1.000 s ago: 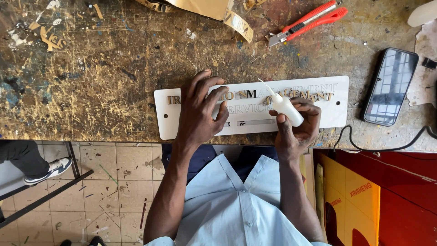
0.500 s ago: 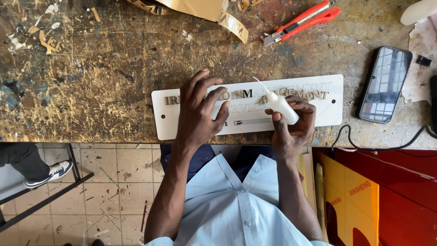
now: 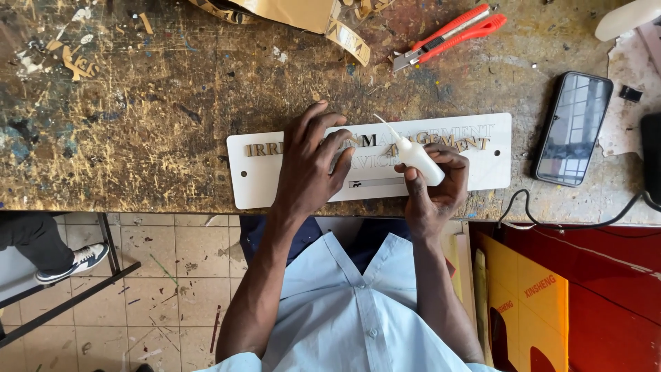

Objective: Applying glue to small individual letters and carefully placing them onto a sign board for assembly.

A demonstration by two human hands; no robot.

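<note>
A white rectangular sign plate with small gold cut-out letters lies at the near edge of the workbench. My left hand rests flat on its middle, fingertips pressing on the letters there. My right hand grips a small white glue bottle with a thin nozzle that points up and left over the plate, close to the left fingertips. More gold letters lie in a loose row on the right part of the plate.
A red utility knife lies at the back of the scarred bench. A dark phone sits right of the plate, a black cable at the bench edge. Gold scraps lie behind. A seated person's shoe is left below.
The hands keep the same hold. The glue bottle's nozzle has shifted a little to the left over the plate; otherwise only the view has moved slightly.
</note>
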